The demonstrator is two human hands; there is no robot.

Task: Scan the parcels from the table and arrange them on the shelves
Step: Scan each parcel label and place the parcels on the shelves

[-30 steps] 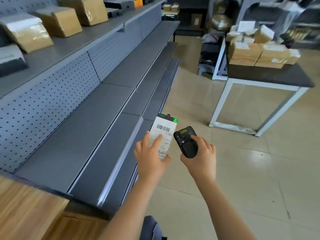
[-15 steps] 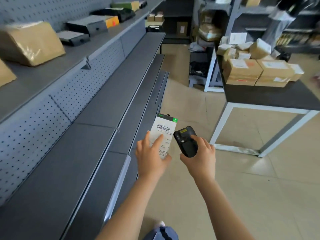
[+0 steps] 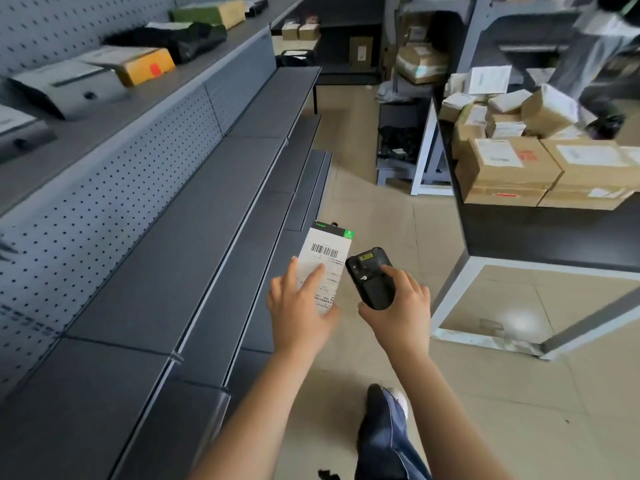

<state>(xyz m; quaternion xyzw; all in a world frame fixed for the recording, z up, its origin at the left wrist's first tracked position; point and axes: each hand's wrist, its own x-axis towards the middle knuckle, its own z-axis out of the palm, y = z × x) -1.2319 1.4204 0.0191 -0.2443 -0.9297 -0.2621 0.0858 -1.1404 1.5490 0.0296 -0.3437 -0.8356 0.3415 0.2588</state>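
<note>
Evidently the left hand (image 3: 300,308) grips the flat parcel (image 3: 323,265) barcode-up beside the shelves (image 3: 194,216) so the scanner (image 3: 372,280), clasped in the right hand (image 3: 398,306), can read it.

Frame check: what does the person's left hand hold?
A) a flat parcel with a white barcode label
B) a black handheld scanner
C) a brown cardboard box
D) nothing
A: the left hand holds the flat parcel with its barcode label facing up, while the right hand grips the black scanner beside it.
</note>
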